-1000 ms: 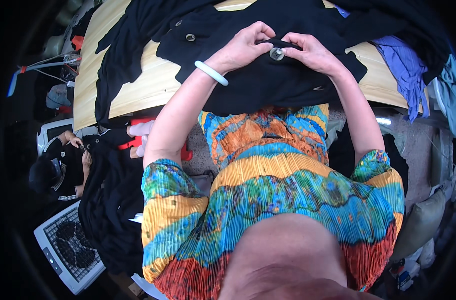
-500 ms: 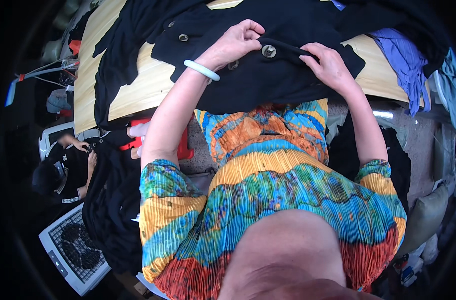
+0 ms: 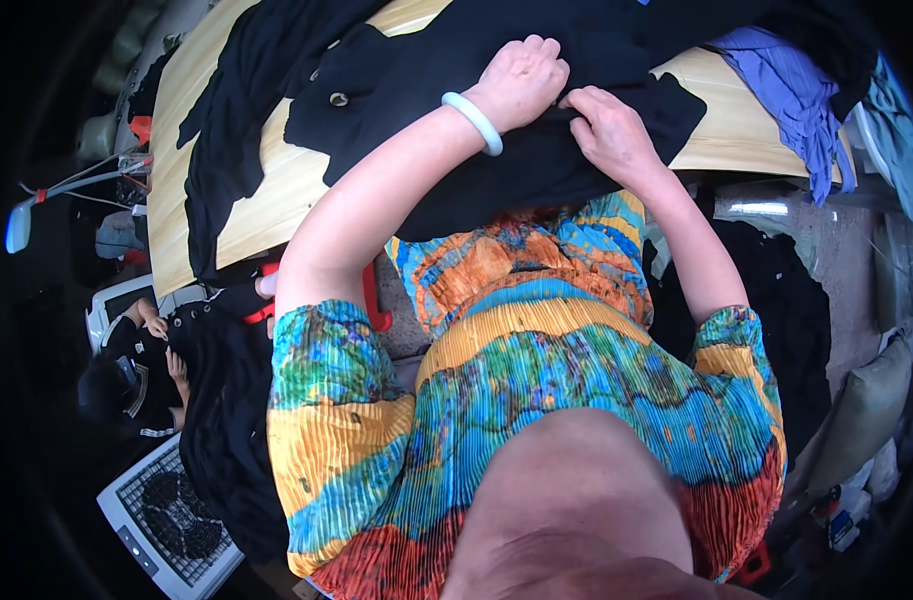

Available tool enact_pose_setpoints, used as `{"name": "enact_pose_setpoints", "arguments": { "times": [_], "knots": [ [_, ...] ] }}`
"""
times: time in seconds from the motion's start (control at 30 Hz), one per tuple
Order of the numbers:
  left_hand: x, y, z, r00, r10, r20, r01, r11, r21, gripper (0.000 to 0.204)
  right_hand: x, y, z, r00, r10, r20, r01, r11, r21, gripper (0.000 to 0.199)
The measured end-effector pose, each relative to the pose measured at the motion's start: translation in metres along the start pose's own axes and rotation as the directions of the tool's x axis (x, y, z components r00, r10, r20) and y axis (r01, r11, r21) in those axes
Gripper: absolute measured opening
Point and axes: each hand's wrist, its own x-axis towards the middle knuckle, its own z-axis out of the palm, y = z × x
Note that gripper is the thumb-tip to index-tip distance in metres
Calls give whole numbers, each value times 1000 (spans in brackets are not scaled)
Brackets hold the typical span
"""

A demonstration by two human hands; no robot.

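So the biggest thing here is a pale wood-grain table, with dark clothes spread over a good chunk of it. The black garment being worked on lies at the near side, right in front of the person, and drops over the edge toward the lap. Next up is the person's pleated top, all orange, blue, green and red bands, super loud lol. Off to the left a co-worker in black sits lower down, hands at some dark fabric, with a grey box with a round black fan close by. Purple cloth hangs off the table's right end.

Now the hands: the left hand is over the garment, knuckles up and fingers curled under, but the tips are hidden so I can't tell what they've got. The right hand is just beside it, fingers bent, index reaching the fabric, thumb a bit apart; can't tell if cloth is pinched there. Pale bangle on the left wrist. Smallest: a round button on the garment's left part.
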Motion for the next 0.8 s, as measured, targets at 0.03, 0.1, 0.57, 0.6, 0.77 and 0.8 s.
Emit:
{"name": "enact_pose_setpoints", "arguments": {
  "times": [0.03,0.1,0.57,0.6,0.77,0.8],
  "knots": [
    [-1,-1,2,1000,17,1,-17,1000,-17,26,0,0,2,1000,8,-5,-8,1000,-12,15],
    [-1,0,5,1000,15,14,-14,1000,-12,26,0,1,4,1000,1,-22,-1,1000,-21,15],
    [-2,-10,-2,962,-253,99,272,872,-406,23,0,-2,-1,986,25,-168,-29,999,-22,14],
    [-1,-12,-5,934,-330,136,350,771,-532,25,1,-3,-3,980,38,-197,-37,999,7,14],
    [3,-20,-18,756,-436,489,560,44,-827,14,11,-12,-9,960,38,-279,-17,997,78,13],
    [3,-19,-19,764,-440,472,548,55,-835,14,13,-13,-10,953,19,-303,1,998,66,13]
  ]
}}
